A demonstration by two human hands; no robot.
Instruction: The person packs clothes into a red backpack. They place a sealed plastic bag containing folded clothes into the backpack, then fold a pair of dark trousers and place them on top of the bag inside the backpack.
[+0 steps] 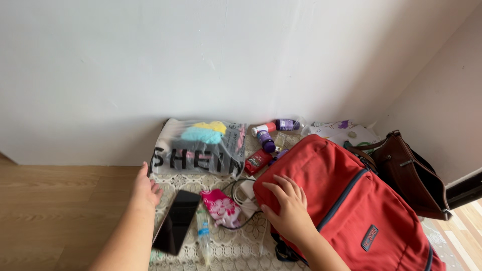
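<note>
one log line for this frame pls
left hand: open, beside black phone | right hand: flat on red backpack | surface: lace cloth

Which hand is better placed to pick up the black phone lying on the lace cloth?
Probably the left hand. It hovers open just beside the phone, near its top left edge. The right hand lies flat on the red backpack, farther away, with a pink pouch between.
</note>
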